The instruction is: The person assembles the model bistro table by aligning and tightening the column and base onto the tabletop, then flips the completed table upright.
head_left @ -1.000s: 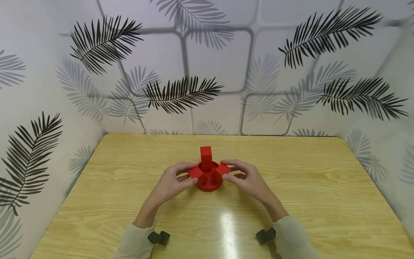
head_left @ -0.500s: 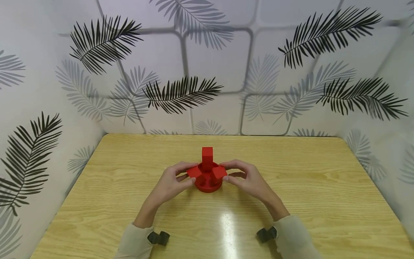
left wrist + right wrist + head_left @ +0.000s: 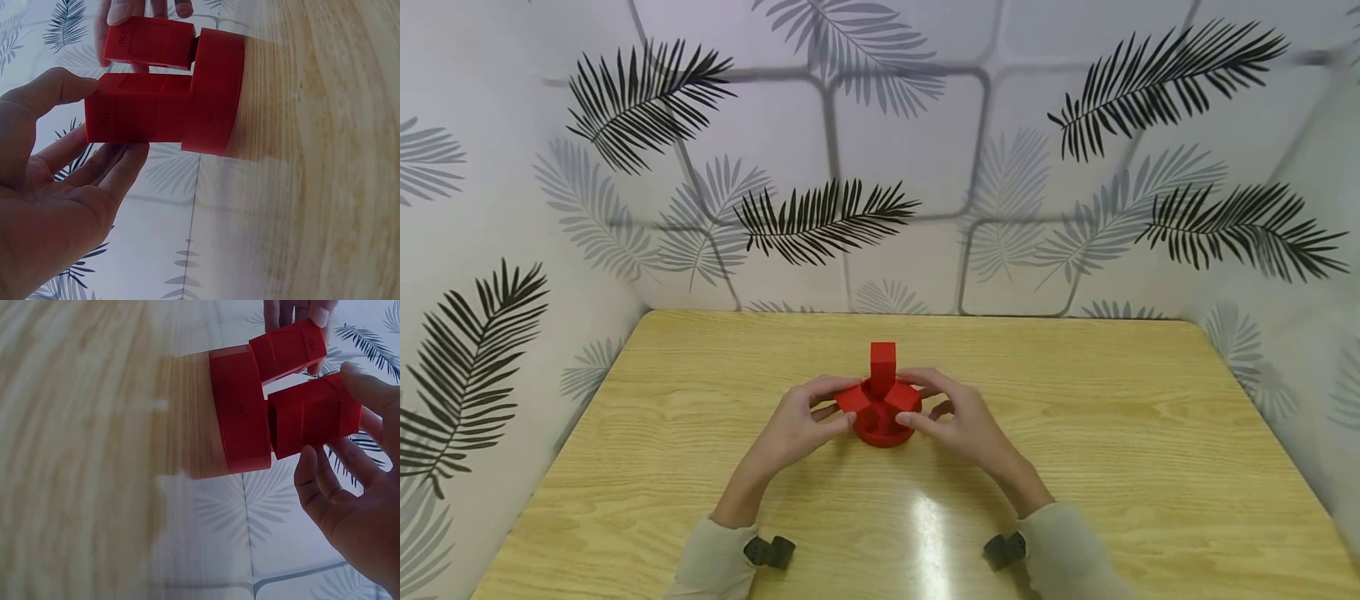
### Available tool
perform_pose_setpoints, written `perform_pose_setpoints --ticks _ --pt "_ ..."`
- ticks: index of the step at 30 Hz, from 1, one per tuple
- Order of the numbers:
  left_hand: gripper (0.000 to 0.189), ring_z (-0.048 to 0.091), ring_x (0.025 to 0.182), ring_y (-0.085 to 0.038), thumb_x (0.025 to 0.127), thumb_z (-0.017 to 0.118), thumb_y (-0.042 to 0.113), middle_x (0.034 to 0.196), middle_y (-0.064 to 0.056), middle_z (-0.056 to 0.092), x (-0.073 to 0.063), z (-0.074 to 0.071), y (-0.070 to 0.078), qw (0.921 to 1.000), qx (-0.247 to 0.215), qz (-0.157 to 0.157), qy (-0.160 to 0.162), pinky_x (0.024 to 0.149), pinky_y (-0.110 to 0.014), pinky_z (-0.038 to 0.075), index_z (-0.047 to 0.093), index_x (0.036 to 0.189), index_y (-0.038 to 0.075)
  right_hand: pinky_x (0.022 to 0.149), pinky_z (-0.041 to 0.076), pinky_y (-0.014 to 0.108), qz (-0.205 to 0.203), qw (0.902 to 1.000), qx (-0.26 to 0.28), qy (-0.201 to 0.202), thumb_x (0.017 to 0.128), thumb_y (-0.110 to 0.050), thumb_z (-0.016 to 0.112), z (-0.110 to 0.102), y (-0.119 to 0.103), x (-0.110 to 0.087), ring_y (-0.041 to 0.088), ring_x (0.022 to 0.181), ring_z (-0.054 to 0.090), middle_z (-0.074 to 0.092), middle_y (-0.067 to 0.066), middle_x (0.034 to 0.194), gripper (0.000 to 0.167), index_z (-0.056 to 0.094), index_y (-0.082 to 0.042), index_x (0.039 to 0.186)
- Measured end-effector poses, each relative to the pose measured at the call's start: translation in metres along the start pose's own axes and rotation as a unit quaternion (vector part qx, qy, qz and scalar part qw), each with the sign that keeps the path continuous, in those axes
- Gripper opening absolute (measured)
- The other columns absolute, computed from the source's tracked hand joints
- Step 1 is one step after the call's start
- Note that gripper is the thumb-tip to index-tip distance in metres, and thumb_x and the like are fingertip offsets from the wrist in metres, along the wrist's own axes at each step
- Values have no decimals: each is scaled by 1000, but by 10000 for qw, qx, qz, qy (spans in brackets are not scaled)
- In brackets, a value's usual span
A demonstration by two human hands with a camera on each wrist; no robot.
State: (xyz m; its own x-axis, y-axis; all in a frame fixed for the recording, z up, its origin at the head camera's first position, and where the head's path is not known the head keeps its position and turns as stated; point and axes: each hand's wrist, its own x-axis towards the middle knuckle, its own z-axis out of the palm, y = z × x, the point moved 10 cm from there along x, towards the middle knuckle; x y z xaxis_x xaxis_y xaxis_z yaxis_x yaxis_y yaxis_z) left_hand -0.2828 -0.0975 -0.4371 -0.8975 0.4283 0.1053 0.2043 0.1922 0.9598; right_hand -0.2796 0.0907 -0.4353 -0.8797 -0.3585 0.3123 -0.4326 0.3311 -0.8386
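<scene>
A round red base (image 3: 883,438) with a raised rim stands on the table. Three red rectangular blocks rise from it. My left hand (image 3: 799,422) pinches the left block (image 3: 853,399) between thumb and fingers; in the left wrist view that block (image 3: 134,109) meets the base (image 3: 215,94). On the other side my right hand (image 3: 966,421) holds the right block (image 3: 903,396) near its top. The right wrist view has this block (image 3: 319,415) slightly tilted, with a narrow gap or neck between it and the base (image 3: 240,412). Untouched, the back block (image 3: 883,367) stands upright.
The wood-grain table (image 3: 1075,417) spreads out on all sides of the base. Behind it and at both sides rise pale panels (image 3: 910,142) with a leaf pattern. A dark wrist camera (image 3: 769,552) sits at each sleeve.
The right hand has moved left, bringing the right block closer to the middle of the base. The back block has shifted slightly right. My left hand has stayed almost in place.
</scene>
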Motion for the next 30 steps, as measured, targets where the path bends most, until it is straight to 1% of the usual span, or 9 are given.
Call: perform_pose_setpoints --ticks 3,5,9,13,16,20,26,30 --pt "44 59 125 -34 92 67 -6 133 -19 61 0 1 0 10000 -18 13 -18 104 -43 52 62 136 -5 72 62 31 -113 9997 -187 -86 87 -19 85 3 -4 1 19 100 64 71 1 126 48 70 -15 132" --pt "44 60 125 -34 92 67 -6 132 -17 62 0 1 0 10000 -15 18 -18 104 -43 52 62 136 -5 73 63 32 -103 9997 -205 -119 86 -18 86 4 -4 1 20 102 65 71 2 126 47 72 -14 130" --pt "44 60 125 -33 92 68 -5 131 -16 63 -1 0 -1 10000 -22 31 -22 103 -42 52 62 136 -5 80 63 36 55 9996 -121 -242 87 -18 84 4 0 -1 20 109 66 68 3 132 47 71 -16 132" --pt "45 60 125 -33 92 68 -5 131 -16 63 -1 -1 -2 10000 -19 -7 -10 104 -43 52 62 136 -4 83 62 37 85 9994 13 -329 91 -19 80 3 1 -2 22 111 66 68 2 133 45 69 -17 134" --pt "45 60 125 -33 92 68 -5 132 -15 63 -2 -1 -3 10000 -35 -34 -3 104 -44 52 62 136 -4 85 62 39 78 9997 43 -219 93 -17 78 0 1 -2 23 109 66 69 2 128 43 68 -15 135" --pt "45 60 126 -34 92 69 -5 132 -16 62 -1 -1 -3 10000 -52 -28 -14 104 -44 52 62 136 -5 86 62 43 146 9999 76 0 93 -15 78 -4 2 -1 24 106 66 71 2 120 40 68 -13 132" --pt "45 59 126 -34 92 69 -4 133 -16 62 -1 -1 -2 10000 -6 -50 -22 104 -43 52 62 136 -4 91 60 47 282 9989 332 187 92 -16 79 -6 6 0 23 110 67 71 4 118 34 68 -10 124" --pt "45 59 126 -34 92 70 -2 133 -17 62 -1 -1 -2 10000 -11 -21 -44 104 -44 52 61 137 -5 87 62 45 345 9984 316 305 91 -17 81 -7 6 1 24 107 69 72 5 117 34 68 -11 122"
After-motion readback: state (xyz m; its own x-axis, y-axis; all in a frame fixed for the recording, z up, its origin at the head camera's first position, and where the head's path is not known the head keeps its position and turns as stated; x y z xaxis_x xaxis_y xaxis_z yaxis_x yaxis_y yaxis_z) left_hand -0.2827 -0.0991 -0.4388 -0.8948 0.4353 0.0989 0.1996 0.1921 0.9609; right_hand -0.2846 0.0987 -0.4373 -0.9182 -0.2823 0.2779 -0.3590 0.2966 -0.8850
